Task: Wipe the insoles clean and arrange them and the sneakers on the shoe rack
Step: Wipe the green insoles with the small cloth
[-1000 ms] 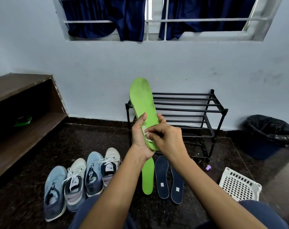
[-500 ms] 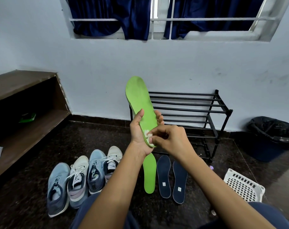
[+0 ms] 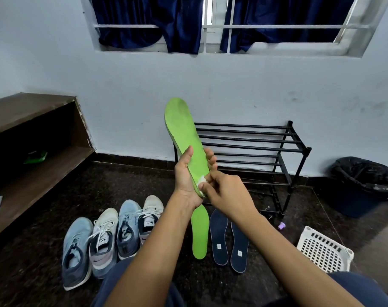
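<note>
Wipe [image 3: 202, 180] in right hand [image 3: 228, 192] slid lower on green insole [image 3: 184, 134], above dark floor [image 3: 44, 218].

The left hand [image 3: 184, 179] and right hand [image 3: 228, 193] are bare, as are both forearms [image 3: 153, 247]. Plain dark navy cloth [image 3: 370, 291] covers both legs.

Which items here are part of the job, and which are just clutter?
Job: held green insole, white wipe, floor green insole, two navy insoles, four sneakers, shoe rack.
Clutter: lined bin, white basket, wooden shelf, purple cap.
</note>
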Tool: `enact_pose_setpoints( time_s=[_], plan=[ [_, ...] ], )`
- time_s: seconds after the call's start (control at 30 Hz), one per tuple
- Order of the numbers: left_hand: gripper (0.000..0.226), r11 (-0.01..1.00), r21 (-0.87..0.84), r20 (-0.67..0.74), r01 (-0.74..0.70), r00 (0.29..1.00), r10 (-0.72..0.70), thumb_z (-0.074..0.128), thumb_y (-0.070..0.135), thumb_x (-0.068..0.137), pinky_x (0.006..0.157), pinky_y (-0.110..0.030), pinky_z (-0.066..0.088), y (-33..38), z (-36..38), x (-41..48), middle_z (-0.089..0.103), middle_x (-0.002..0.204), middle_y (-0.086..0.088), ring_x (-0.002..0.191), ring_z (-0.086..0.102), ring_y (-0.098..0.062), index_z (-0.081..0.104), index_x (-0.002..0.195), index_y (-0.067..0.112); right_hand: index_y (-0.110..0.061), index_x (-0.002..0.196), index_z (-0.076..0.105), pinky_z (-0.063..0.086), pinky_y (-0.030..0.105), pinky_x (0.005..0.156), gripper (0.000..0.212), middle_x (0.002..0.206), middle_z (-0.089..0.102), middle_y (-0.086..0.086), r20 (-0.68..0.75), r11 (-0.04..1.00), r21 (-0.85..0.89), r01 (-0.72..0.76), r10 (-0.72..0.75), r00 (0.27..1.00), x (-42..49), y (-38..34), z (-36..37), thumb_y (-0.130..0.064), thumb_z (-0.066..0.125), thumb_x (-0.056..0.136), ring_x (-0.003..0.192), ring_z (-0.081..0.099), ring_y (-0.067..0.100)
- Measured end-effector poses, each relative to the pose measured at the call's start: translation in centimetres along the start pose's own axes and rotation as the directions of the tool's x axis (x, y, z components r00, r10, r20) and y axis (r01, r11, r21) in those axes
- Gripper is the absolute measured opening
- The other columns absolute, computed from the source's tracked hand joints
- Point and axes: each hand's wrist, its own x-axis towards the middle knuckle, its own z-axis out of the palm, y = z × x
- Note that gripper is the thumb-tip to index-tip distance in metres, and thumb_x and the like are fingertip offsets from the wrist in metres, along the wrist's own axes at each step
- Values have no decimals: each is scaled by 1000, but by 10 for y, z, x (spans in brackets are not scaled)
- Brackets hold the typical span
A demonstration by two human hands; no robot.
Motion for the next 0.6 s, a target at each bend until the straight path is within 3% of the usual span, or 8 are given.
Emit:
enact_pose_setpoints(
  time_s=[0.1,0.23,0.33,0.5,0.6],
  plan=[
    [37,997,62,-31,52,998,-50,57,41,79,68,-24,50,-10,3,-3,64,84,-3,71,62,-13,63,94,8,-18,87,54,42,34,65,18,83,66,6,-74,991,-126,-42,33,997,3,1,0,-36,57,89,80,60,30],
    [46,996,39,2,77,997,-78,57,45,77,63,-23,52,-3,0,-3,63,82,-4,66,61,-14,62,99,5,-11,72,58,42,33,64,23,64,60,5,42,993,102,-60,56,998,-3,2,0,-29,62,87,63,54,20],
    [48,999,39,27,37,999,-38,56,46,78,61,-23,53,2,-4,0,62,80,-6,66,62,-14,62,99,3,-11,69,62,42,31,62,27,63,62,7,122,983,159,-95,76,990,-5,3,1,-30,63,87,58,51,14],
    [46,998,51,29,29,999,-31,55,47,80,65,-23,50,-7,-3,1,61,80,-5,69,61,-14,62,99,6,-21,75,57,46,34,66,21,69,61,2,-54,987,-42,-152,150,987,0,6,8,-38,59,87,73,57,25],
    [50,998,39,29,51,998,-52,57,49,78,62,-24,53,-6,-4,3,62,80,-4,67,62,-14,62,101,5,-11,70,57,41,30,61,28,59,56,0,-42,980,121,-156,162,986,-3,7,10,-34,62,87,61,53,19]
  ],
)
